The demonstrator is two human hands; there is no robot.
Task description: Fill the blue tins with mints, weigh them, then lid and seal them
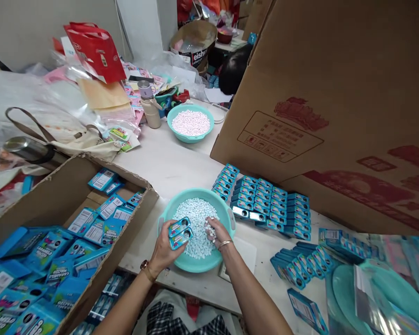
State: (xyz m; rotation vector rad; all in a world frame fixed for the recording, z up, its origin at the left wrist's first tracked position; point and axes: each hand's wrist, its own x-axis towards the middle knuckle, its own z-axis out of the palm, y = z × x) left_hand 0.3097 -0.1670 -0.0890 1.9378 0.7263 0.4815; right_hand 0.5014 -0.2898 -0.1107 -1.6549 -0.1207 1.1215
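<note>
A turquoise basin (170,203) full of pale blue candies (195,209) stands on the table in front of me. Over its left side, my left hand (164,251) grips two small blue candy boxes (180,232) stacked together, their ends with dark round openings facing up and right. My right hand (218,235) is in the basin's right side, fingers curled around some of the candies. Between the hands the heap of candies shows.
At left a cardboard box (139,204) holds many blue candy boxes. Stacked blue boxes (261,200) stand behind and right of the basin, below a large carton (317,102). Farther back are a basin of pinkish candies (190,123) and a bottle (150,109). A person's head (234,70) shows behind the carton.
</note>
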